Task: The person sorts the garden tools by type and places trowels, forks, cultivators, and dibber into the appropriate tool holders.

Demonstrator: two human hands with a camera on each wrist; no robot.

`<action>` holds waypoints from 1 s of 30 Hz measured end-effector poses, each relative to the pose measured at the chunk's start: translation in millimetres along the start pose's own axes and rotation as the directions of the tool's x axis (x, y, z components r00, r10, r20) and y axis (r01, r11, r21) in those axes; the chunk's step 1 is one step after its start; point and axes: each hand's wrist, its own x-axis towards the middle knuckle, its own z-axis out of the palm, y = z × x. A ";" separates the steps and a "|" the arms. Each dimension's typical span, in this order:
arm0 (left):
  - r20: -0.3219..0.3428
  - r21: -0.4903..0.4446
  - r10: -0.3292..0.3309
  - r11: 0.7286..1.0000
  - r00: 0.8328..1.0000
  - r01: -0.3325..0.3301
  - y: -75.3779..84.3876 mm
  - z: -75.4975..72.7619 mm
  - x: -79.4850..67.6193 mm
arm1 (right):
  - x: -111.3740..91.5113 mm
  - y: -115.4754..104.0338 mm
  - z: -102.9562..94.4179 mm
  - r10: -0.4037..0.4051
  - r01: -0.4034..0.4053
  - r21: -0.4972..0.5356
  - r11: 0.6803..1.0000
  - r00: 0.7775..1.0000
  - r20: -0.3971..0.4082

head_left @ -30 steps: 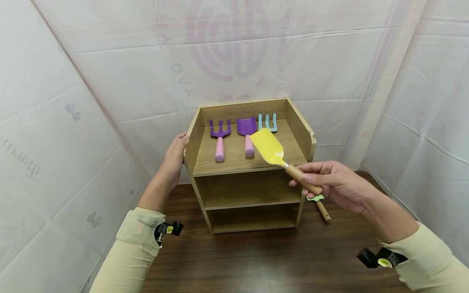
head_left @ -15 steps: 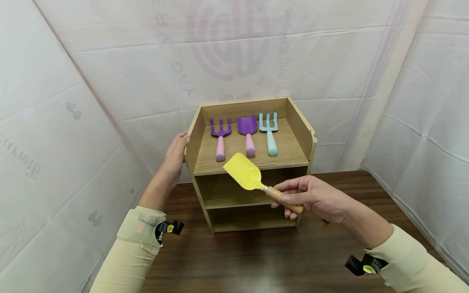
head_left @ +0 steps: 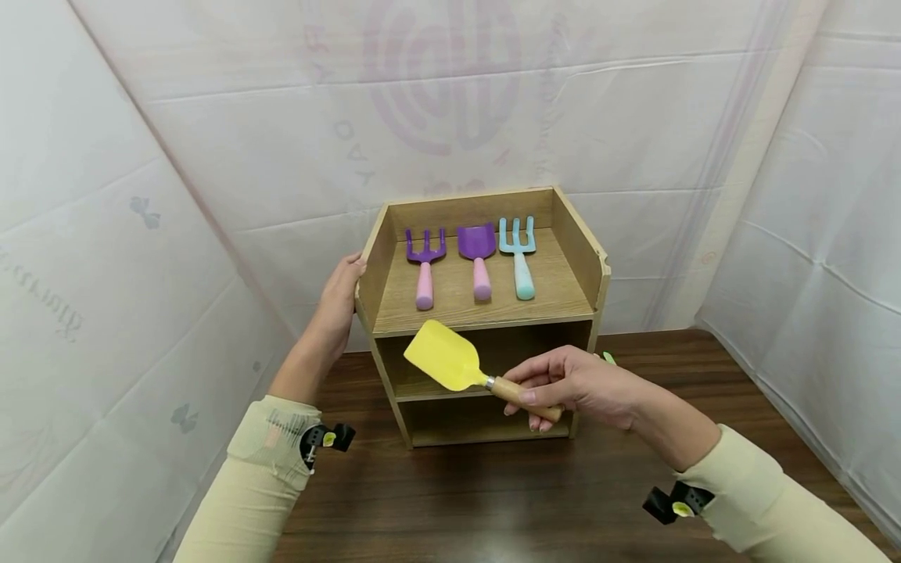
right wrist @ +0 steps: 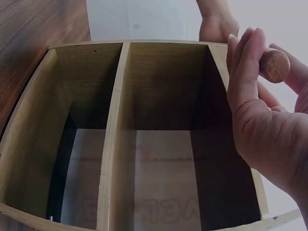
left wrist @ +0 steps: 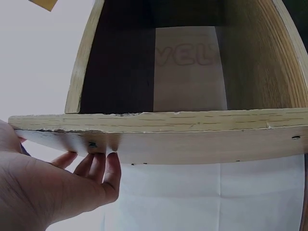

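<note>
The right hand (head_left: 573, 387) pinched the yellow trowel (head_left: 445, 356) by its wooden handle (head_left: 507, 390), apparently clear of the shelf unit (head_left: 450, 291). The left hand (head_left: 334, 303) touched the unit's side panel (left wrist: 202, 144) with relaxed fingers (left wrist: 111, 174).

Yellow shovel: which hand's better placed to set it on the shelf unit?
Right, likely. The right hand holds the yellow shovel by its handle, in front of the shelf unit. The left hand touches the unit's side, away from the shovel.
</note>
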 end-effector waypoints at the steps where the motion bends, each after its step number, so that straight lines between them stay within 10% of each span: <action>1: -0.001 0.000 0.001 1.000 1.000 -0.001 -0.2 0.0 -0.1 | 2.1 1.0 -0.1 0.003 -0.003 -0.001 1.000 1.000 0.010; 17: -0.016 -0.012 0.002 1.000 1.000 -0.003 0.9 2.3 -2.1 | 24.3 13.8 -10.3 0.103 -0.098 -0.068 0.993 0.992 0.073; 30: -0.018 -0.009 -0.008 1.000 1.000 0.008 -0.7 2.0 1.5 | 45.6 36.8 -14.5 0.153 -0.153 0.008 0.988 0.984 -0.086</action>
